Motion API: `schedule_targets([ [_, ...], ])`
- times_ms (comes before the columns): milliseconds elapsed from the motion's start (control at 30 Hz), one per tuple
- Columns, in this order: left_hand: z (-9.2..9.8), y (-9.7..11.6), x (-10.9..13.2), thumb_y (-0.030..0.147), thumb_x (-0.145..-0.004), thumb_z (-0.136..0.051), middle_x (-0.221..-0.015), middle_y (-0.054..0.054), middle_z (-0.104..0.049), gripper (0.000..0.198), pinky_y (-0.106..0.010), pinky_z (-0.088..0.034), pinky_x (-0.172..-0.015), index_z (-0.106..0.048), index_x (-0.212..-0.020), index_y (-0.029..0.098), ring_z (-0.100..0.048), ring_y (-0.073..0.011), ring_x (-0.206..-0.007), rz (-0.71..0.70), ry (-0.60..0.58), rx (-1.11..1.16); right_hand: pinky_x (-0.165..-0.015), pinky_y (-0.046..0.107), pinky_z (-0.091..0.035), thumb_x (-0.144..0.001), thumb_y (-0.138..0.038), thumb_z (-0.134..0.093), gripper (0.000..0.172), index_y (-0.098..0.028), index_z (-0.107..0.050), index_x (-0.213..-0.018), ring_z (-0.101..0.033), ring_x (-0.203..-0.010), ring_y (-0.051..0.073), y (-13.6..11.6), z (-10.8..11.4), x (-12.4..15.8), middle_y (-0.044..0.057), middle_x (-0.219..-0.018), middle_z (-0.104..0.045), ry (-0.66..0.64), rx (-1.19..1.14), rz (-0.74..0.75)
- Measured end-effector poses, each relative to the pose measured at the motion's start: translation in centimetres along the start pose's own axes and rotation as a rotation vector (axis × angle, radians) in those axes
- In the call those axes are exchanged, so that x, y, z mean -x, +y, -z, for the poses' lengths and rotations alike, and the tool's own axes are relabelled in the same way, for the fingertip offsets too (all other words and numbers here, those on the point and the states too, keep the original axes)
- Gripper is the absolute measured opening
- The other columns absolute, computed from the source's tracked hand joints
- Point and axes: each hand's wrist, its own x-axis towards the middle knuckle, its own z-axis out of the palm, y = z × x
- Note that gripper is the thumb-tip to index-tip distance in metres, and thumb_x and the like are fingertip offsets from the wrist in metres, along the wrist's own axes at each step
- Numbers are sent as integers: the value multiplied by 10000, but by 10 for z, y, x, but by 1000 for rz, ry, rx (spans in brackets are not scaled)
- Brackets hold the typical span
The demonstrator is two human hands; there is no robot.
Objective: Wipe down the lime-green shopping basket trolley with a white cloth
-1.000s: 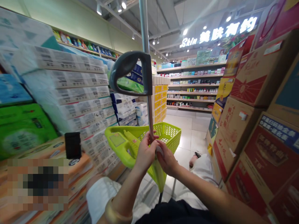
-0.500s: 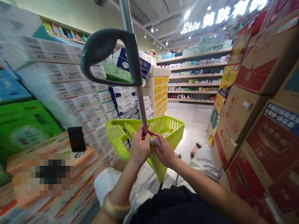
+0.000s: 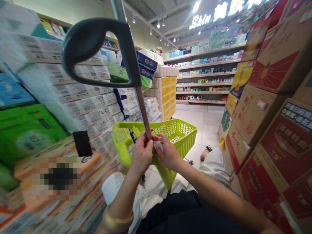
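Grey metal pole [image 3: 142, 110] stands above the grip, its long axis steep, leaning leftward at the top. Nearer is the left hand [image 3: 143, 152], fingers closed on it; the right hand [image 3: 168, 151], just beside, pinches one pale piece [image 3: 160, 146]. One pole, one handle [image 3: 130, 55] above, one green cart [image 3: 187, 139] beyond.

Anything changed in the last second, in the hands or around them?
The grey handle and upper pole have tipped leftward and look nearer the camera. Nothing was visibly grasped or released: the left hand stays on the pole, the right hand on a pale piece beside it. The green basket remains beyond them.
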Motion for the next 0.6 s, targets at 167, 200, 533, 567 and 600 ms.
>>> schedule_targets([
  [167, 6, -5, -1, 290, -789, -526, -1028, -75, -674, 348, -378, -502, -904, -498, -1117, 177, -654, -212, -977, 5, -60, -84, -816, 361, -505, -731, -90, -512, 445, -217, -470, -1155, -614, -885, 193, -4, -6, 0, 42, -982, -628, 103, 58, 21],
  [200, 8, -6, -2, 288, -784, -529, -1065, -87, -672, 357, -379, -499, -912, -493, -1121, 177, -653, -217, -998, 7, -82, -134, -835, 374, -499, -729, -87, -516, 456, -221, -473, -1162, -618, -895, 200, -4, -5, 1, 36, -968, -638, 94, 74, 27],
  [533, 18, 9, 5, 365, -775, -641, -1075, -109, -699, 615, -333, -480, -817, -403, -1316, 194, -674, -269, -989, 207, -190, -931, -931, 421, -461, -796, -149, -515, 577, -218, -359, -1347, -613, -1020, 229, -15, -2, 22, 75, -1119, -654, 66, 87, 68],
  [567, 16, 11, 7, 389, -786, -634, -1093, -119, -694, 619, -329, -474, -814, -397, -1322, 190, -670, -273, -1003, 216, -183, -969, -901, 403, -480, -791, -144, -514, 602, -217, -335, -1361, -618, -994, 221, -13, -3, 23, 79, -1122, -638, 91, 76, 65],
  [600, 14, 12, 8, 411, -797, -623, -1105, -126, -691, 626, -325, -468, -810, -386, -1331, 186, -668, -275, -1011, 222, -179, -1001, -856, 381, -500, -785, -141, -516, 621, -216, -318, -1368, -625, -950, 210, -11, -4, 23, 78, -1105, -627, 115, 65, 53],
])
